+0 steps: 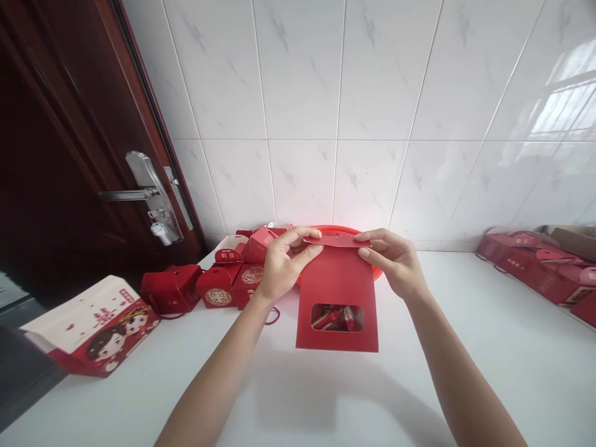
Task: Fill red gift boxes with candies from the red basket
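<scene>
A tall red paper gift box is between my two hands, its oval window low on the near face. Through the window I see shiny red wrapped pieces, too dim to name exactly. My left hand pinches the left end of the box's folded top flap between thumb and fingers. At the flap's right end, my right hand pinches in the same way. Behind the box a red plastic basket is mostly hidden.
Several small red gift boxes crowd the white table's back left. A cream-and-red box with cartoon figures stands at the left edge, near a door handle. More red boxes line the right. White tiles rise behind.
</scene>
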`<action>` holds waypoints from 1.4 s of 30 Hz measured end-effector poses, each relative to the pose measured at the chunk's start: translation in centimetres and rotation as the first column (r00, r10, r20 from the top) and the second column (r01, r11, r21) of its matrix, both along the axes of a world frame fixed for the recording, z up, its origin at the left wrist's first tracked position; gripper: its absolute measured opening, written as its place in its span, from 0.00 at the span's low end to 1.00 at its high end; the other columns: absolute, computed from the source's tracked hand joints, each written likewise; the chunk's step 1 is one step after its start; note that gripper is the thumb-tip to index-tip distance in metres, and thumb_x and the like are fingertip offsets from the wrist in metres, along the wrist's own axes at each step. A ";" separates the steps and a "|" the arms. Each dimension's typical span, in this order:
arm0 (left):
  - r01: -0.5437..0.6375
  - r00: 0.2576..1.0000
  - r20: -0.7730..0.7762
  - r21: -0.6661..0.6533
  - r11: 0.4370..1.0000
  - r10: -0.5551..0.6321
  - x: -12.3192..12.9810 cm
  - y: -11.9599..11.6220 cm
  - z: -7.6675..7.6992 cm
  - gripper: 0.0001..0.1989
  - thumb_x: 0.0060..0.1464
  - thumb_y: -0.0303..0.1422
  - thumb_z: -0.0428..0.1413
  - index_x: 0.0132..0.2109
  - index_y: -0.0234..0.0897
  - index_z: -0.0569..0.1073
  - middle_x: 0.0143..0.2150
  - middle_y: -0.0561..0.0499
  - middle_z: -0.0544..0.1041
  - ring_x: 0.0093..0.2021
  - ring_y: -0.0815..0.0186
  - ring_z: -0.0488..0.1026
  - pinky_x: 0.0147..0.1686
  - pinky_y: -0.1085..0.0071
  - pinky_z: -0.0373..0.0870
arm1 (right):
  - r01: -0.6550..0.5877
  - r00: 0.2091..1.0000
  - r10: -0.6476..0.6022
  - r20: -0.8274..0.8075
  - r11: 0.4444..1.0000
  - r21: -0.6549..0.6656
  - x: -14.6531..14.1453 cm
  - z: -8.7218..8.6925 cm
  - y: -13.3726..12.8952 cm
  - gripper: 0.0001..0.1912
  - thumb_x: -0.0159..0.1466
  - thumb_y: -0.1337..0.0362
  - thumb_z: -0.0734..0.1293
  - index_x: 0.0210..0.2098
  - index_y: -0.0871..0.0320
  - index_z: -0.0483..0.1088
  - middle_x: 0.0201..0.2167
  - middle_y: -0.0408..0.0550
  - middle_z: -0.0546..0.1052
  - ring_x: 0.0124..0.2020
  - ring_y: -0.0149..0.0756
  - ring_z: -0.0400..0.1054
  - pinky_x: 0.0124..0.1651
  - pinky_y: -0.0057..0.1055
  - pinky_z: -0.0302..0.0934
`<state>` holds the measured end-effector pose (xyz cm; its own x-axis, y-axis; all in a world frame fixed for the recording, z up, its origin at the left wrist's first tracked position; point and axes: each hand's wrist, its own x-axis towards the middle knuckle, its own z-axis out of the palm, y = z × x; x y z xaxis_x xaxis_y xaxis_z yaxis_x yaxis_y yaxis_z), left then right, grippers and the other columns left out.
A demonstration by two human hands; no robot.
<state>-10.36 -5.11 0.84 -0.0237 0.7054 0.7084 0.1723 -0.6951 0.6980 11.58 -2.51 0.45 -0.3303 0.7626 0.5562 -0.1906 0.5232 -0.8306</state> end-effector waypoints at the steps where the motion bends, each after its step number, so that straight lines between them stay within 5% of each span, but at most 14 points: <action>1: -0.005 1.000 0.007 0.008 1.000 0.005 0.0 0.0 0.0 0.08 0.53 0.37 0.64 0.39 0.39 0.78 0.41 0.49 0.80 0.41 0.63 0.78 0.40 0.68 0.75 | 0.008 1.000 -0.008 0.001 1.000 0.004 -0.1 0.0 0.0 0.13 0.59 0.52 0.75 0.39 0.52 0.77 0.24 0.43 0.76 0.25 0.35 0.71 0.25 0.30 0.65; 7: -0.058 0.997 0.040 -0.005 0.998 0.058 0.1 0.0 -0.2 0.06 0.52 0.36 0.64 0.37 0.39 0.78 0.39 0.49 0.81 0.43 0.61 0.78 0.44 0.67 0.75 | 0.138 0.990 -0.138 -0.031 0.990 0.001 -1.3 0.0 -0.7 0.17 0.61 0.45 0.72 0.35 0.52 0.76 0.26 0.44 0.76 0.25 0.34 0.68 0.23 0.29 0.62; 14: -0.053 0.999 -0.010 0.007 0.999 0.053 0.0 0.1 -0.5 0.06 0.53 0.35 0.63 0.38 0.39 0.78 0.40 0.49 0.81 0.45 0.60 0.78 0.46 0.67 0.74 | 0.227 0.974 -0.228 -0.018 0.973 -0.036 -1.8 0.1 -1.3 0.20 0.59 0.45 0.73 0.42 0.51 0.72 0.22 0.42 0.74 0.27 0.39 0.71 0.25 0.32 0.65; 20: 0.060 0.997 -0.047 -0.050 0.997 -0.062 -0.1 -0.2 0.1 0.10 0.53 0.39 0.63 0.39 0.39 0.79 0.41 0.49 0.80 0.43 0.61 0.76 0.42 0.68 0.74 | 0.281 0.957 -0.281 -0.069 0.960 -0.002 -1.6 0.1 -1.4 0.17 0.61 0.48 0.72 0.41 0.51 0.72 0.22 0.41 0.75 0.25 0.37 0.70 0.24 0.30 0.62; 24: 0.029 0.999 0.041 -0.115 0.993 -0.024 -0.1 -0.1 0.2 0.13 0.58 0.43 0.60 0.44 0.40 0.80 0.40 0.49 0.79 0.40 0.63 0.75 0.38 0.70 0.72 | 0.297 0.951 -0.293 -0.099 0.955 0.025 -1.9 0.1 -1.6 0.14 0.62 0.49 0.71 0.40 0.51 0.72 0.22 0.41 0.74 0.25 0.35 0.69 0.25 0.30 0.61; 27: 0.109 0.991 0.100 -0.221 0.969 -0.089 -0.3 0.0 0.1 0.17 0.56 0.43 0.62 0.49 0.41 0.79 0.34 0.51 0.77 0.36 0.64 0.73 0.35 0.70 0.71 | 0.354 0.930 -0.346 -0.125 0.934 0.050 -2.2 0.0 -1.7 0.13 0.63 0.50 0.71 0.40 0.51 0.72 0.24 0.41 0.75 0.25 0.35 0.68 0.25 0.31 0.62; 33: 0.223 0.974 0.096 -0.317 0.922 -0.203 -0.5 -0.1 0.2 0.13 0.54 0.43 0.64 0.39 0.38 0.80 0.31 0.51 0.75 0.35 0.64 0.73 0.36 0.69 0.71 | 0.475 0.870 -0.460 -0.177 0.878 0.052 -2.4 0.0 -2.1 0.11 0.65 0.52 0.70 0.41 0.50 0.72 0.24 0.41 0.75 0.26 0.36 0.70 0.28 0.32 0.64; 42: 0.177 0.979 0.143 -0.247 0.953 -0.145 0.6 -0.7 0.4 0.12 0.53 0.41 0.65 0.38 0.37 0.80 0.34 0.50 0.80 0.36 0.63 0.76 0.36 0.69 0.73 | 0.431 0.882 -0.429 -0.194 0.902 -0.036 -2.6 0.0 -2.2 0.12 0.63 0.50 0.71 0.40 0.50 0.73 0.30 0.44 0.80 0.30 0.38 0.74 0.30 0.33 0.69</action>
